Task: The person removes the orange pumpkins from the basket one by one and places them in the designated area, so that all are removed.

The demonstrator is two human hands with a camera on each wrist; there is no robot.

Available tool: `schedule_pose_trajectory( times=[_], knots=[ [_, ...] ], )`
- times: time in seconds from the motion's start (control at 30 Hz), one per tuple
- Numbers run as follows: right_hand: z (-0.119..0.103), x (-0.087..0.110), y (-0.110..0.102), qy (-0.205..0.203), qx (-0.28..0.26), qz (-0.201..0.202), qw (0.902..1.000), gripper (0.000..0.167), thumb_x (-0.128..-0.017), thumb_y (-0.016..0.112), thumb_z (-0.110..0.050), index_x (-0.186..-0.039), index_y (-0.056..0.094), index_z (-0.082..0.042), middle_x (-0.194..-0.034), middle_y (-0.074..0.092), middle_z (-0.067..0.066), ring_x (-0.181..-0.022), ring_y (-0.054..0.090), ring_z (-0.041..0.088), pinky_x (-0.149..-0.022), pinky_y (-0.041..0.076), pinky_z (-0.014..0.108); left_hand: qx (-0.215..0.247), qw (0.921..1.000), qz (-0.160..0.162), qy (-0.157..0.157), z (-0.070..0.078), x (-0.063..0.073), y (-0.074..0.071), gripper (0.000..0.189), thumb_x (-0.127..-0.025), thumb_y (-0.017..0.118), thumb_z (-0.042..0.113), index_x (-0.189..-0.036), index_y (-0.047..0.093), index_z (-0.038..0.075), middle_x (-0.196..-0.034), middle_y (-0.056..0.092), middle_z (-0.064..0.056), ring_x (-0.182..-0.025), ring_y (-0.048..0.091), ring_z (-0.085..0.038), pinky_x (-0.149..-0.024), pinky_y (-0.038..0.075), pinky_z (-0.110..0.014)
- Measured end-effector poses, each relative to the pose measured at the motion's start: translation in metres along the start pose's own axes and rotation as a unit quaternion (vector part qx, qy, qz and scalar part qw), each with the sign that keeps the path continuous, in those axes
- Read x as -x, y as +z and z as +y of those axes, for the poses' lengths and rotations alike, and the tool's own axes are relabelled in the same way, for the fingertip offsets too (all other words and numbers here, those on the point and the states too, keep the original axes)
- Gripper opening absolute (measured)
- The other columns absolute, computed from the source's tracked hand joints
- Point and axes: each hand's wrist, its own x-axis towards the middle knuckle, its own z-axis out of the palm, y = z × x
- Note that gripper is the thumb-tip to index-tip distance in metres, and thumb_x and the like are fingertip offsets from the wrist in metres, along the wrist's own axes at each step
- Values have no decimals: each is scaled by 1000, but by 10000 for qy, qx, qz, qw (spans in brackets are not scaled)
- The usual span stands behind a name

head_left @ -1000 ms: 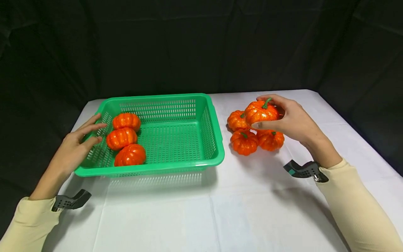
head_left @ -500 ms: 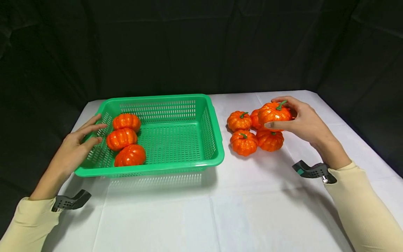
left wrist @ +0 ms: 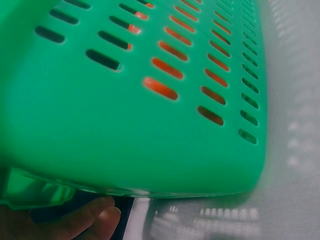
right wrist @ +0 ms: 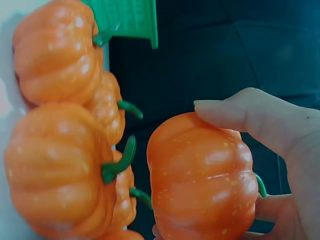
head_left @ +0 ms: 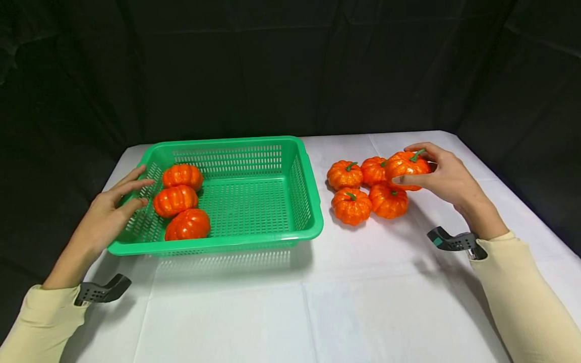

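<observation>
My right hand [head_left: 454, 179] grips an orange mini pumpkin [head_left: 407, 170] with a green stem, thumb on its near side and fingers behind. In the right wrist view this pumpkin [right wrist: 200, 180] hangs apart from the others, its stem side towards the palm. Several similar pumpkins [head_left: 351, 205] stand in a cluster just left of it on the white table. At the far left, my left hand [head_left: 106, 217] lies over the left rim of a green plastic basket [head_left: 215, 243], with loosely stretched fingers. The left wrist view shows those fingertips [left wrist: 100, 212] beyond the rim.
Three orange pumpkins [head_left: 175, 200] lie against one another along the basket's left side. White cloth [head_left: 236, 312] covers the table, and a black curtain [head_left: 290, 70] hangs behind its back edge. Each wrist wears a dark band [head_left: 456, 241].
My right hand has moved to the right and a little lower in view with the pumpkin, uncovering a pumpkin at the back of the cluster. The left hand and basket have stayed put.
</observation>
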Motion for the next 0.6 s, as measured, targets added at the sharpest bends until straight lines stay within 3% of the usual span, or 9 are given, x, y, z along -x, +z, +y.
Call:
schedule_pose_trajectory(
  times=[0.4, 0.6],
  knots=[
    [26, -6, -9, 250, 291, -3, 9993, 82, -92, 80, -38, -154, 39, -4, -141, 46, 27, -122, 43, 43, -88, 50, 41, -14, 10000, -5, 13, 0, 2, 0, 46, -107, 51, 14, -150, 52, -1, -171, 22, 0, -156, 12, -34, -115, 10, -73],
    [36, -10, -13, 451, 323, -193, 9983, 85, -92, 78, -40, -155, 35, -2, -142, 42, 29, -125, 41, 46, -96, 49, 57, 13, 10000, 11, 39, -1, 2, 1, 46, -108, 50, 14, -151, 51, -1, -171, 21, -1, -156, 11, -35, -115, 10, -74]
  ],
)
